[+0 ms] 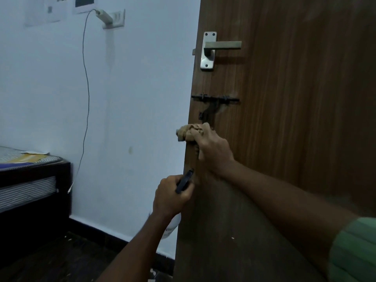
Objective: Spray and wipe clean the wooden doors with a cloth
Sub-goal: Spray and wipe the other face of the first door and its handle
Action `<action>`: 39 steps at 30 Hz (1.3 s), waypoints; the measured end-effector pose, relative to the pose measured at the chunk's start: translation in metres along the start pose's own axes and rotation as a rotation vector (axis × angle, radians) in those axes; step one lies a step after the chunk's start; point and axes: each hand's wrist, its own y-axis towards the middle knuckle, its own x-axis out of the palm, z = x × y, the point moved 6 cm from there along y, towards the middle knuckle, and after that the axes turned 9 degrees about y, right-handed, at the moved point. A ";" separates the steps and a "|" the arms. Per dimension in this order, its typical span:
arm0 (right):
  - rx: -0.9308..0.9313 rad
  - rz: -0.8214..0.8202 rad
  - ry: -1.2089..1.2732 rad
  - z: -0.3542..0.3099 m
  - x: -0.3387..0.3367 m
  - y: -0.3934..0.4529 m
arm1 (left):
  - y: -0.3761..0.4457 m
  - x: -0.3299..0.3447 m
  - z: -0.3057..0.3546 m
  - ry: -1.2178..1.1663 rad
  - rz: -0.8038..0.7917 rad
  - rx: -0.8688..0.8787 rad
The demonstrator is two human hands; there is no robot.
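Tan cloth [188, 132] bunched in right hand [213, 148] against door [284, 139]; left hand [171, 195] grips spray bottle [184, 183].

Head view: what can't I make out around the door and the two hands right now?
- Spray bottle: mostly hidden behind the left hand; label unreadable.
- Cloth: partly covered by the right hand.
- Door: top, bottom and right side cut off by the frame.
- Wet patches on the wood: too dim to tell.

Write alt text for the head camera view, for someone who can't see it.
A right hand presses a tan cloth against the edge of a brown wooden door, below its black bolt and metal handle. The left hand holds a spray bottle.
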 end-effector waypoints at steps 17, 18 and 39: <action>0.004 0.155 -0.127 -0.014 0.012 -0.038 | -0.032 0.010 -0.039 -0.005 -0.110 -0.243; 0.012 0.155 -0.105 -0.021 0.021 -0.052 | -0.033 0.010 -0.038 -0.044 -0.096 -0.228; -0.173 0.061 -0.114 -0.036 0.052 -0.134 | -0.027 0.012 -0.025 -0.157 -0.026 -0.223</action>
